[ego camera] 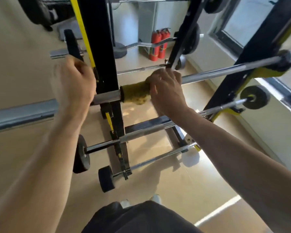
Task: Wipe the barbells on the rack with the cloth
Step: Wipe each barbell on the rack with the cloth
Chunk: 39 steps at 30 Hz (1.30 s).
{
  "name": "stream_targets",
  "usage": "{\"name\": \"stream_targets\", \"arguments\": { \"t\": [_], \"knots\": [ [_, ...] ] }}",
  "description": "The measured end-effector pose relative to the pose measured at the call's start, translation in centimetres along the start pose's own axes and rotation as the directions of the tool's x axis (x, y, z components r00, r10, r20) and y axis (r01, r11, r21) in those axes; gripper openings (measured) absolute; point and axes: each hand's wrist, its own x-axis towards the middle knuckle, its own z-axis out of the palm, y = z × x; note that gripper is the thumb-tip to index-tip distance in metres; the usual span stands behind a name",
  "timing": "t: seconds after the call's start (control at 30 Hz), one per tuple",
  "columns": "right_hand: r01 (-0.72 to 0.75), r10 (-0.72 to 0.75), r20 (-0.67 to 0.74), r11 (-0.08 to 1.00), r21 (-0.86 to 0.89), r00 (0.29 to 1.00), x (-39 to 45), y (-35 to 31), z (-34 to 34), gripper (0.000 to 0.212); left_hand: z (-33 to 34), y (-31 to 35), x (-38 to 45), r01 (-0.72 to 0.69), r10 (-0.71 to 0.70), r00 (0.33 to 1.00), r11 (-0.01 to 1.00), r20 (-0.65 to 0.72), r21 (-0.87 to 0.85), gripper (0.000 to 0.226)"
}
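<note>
A long steel barbell lies across the black and yellow rack, running from lower left to upper right. A yellow-green cloth is wrapped round the bar just right of the left upright. My right hand grips the cloth and the bar at the cloth's right end. My left hand is curled round the thick sleeve of the same barbell, left of the upright. More barbells with black plates sit on lower pegs of the rack.
Red fire extinguishers stand by the far wall behind the rack. A curl bar rests on a higher peg at the back. A window lies at the upper right. Beige floor spreads below, with my dark trousers at the bottom.
</note>
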Motion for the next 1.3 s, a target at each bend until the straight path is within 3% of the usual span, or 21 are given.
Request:
{"name": "stream_targets", "arguments": {
  "t": [0.03,0.1,0.17,0.23,0.4,0.53,0.63,0.73,0.87,1.07,1.17,1.3],
  "knots": [
    [0.097,-0.1,0.055,0.994,0.045,0.993,0.2,0.2,0.1,0.028,-0.1,-0.3,0.3,0.057,-0.07,0.991,0.992,0.116,0.11,0.028],
    [0.159,-0.191,0.216,0.975,0.158,0.958,0.8,0.5,0.3,0.042,0.1,-0.3,0.7,0.12,-0.165,0.957,0.974,0.239,0.193,0.024],
    [0.242,-0.251,0.379,0.968,0.072,0.891,1.6,0.6,0.6,0.062,0.5,-0.2,0.7,0.15,-0.204,0.951,0.961,0.231,0.231,0.028],
    [0.342,-0.287,0.444,0.938,-0.048,0.849,2.9,-0.1,0.9,0.072,1.0,-0.3,0.7,0.117,-0.168,0.969,0.959,0.184,0.259,0.034],
    [0.513,-0.485,0.458,0.855,0.072,0.745,5.5,-4.4,3.2,0.059,1.4,-1.4,1.0,0.071,-0.104,0.987,0.965,0.119,0.252,0.026],
    [0.525,-0.513,0.388,0.847,0.085,0.765,4.4,-2.4,2.8,0.051,1.4,-1.5,0.8,0.093,-0.115,0.989,0.975,0.098,0.204,0.033],
    [0.471,-0.405,0.422,0.88,-0.061,0.811,3.4,3.2,0.5,0.05,1.0,-1.6,0.8,0.137,-0.154,0.982,0.979,0.109,0.152,0.034],
    [0.394,-0.273,0.492,0.906,-0.158,0.826,3.1,6.9,-1.7,0.063,1.3,-1.4,0.9,0.15,-0.168,0.981,0.975,0.097,0.165,0.034],
    [0.432,-0.324,0.551,0.899,-0.074,0.769,4.0,4.3,-1.1,0.068,1.6,-0.9,0.7,0.092,-0.117,0.987,0.973,0.109,0.212,0.026],
    [0.516,-0.507,0.423,0.85,0.102,0.751,4.7,-4.7,3.2,0.046,1.3,-1.1,0.7,0.084,-0.111,0.984,0.978,0.136,0.19,0.027],
    [0.539,-0.522,0.362,0.84,0.061,0.772,4.0,-3.5,3.1,0.043,1.1,-1.2,0.8,0.101,-0.128,0.981,0.979,0.149,0.178,0.029],
    [0.479,-0.424,0.43,0.877,-0.024,0.797,3.2,1.8,0.9,0.057,1.0,-1.3,0.8,0.113,-0.135,0.979,0.982,0.15,0.151,0.031]
  ]
}}
